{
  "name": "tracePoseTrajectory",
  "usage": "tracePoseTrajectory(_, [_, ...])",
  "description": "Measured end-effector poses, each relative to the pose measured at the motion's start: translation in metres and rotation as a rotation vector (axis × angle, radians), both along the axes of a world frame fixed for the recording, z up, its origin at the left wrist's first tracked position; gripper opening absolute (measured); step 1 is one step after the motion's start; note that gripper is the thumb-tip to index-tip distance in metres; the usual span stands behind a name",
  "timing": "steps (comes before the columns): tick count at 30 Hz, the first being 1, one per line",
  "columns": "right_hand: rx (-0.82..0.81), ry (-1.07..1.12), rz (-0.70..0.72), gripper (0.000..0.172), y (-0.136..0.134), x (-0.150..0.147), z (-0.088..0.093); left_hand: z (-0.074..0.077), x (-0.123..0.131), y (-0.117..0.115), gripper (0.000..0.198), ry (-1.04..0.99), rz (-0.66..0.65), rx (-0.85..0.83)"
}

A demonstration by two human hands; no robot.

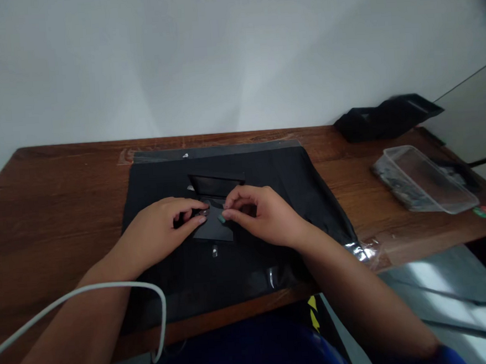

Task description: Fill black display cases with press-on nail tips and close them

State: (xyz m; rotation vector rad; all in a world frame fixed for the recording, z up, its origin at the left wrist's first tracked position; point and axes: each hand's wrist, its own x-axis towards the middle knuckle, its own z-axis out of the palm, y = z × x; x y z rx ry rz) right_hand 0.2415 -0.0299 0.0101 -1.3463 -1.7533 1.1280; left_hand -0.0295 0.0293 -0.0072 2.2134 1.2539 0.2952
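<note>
On the black sheet [265,258], near its middle, lies the open case [213,230], its lid [218,185] standing up at the far side and its flat part toward the person. At the right thumb, over the flat part, shows a green piece [222,219]. The right hand [265,211] has thumb and forefinger drawn close at the tips; the blur hides whether they pinch the green piece or only touch it. Across from it, the left hand [162,223] curls over the near left edge, thumb and forefinger a little apart around a clear piece [204,212]; whether they grip it, I cannot tell.

For such small work, it seems best to let the left fingers steady the case while the right tips keep light and low, with both wrists still. Pressing hard could slide the case on the smooth sheet or tip the lid, and a loose pinch could drop something small.

Just beside the case's near edge lies a small shiny bit [215,251]. Beyond the sheet, the wooden table [54,217] carries a clear tub [418,186] and a black bag [388,119] to the right; a white cable [108,284] loops across the left forearm
</note>
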Motion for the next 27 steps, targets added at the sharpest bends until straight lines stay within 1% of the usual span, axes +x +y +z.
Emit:
tracePoseTrajectory(5, [0.013,-0.030,0.009,0.011,0.000,-0.001,0.004,0.001,0.001,0.002,0.051,0.006,0.004,0.007])
tracePoseTrajectory(9, [0.024,-0.052,0.018,0.012,0.000,0.000,0.003,0.002,0.002,0.003,0.047,-0.015,-0.032,0.010])
tracePoseTrajectory(16, [0.065,-0.007,0.037,0.014,0.000,-0.002,0.002,0.005,0.003,0.001,0.044,0.017,-0.029,-0.075])
tracePoseTrajectory(23, [0.036,0.001,0.114,0.015,-0.001,-0.013,0.002,0.007,0.005,0.000,0.045,0.007,-0.054,-0.067])
tracePoseTrajectory(27, [0.029,-0.025,0.101,0.013,0.001,-0.017,0.000,0.009,0.006,-0.001,0.047,0.023,-0.045,-0.073])
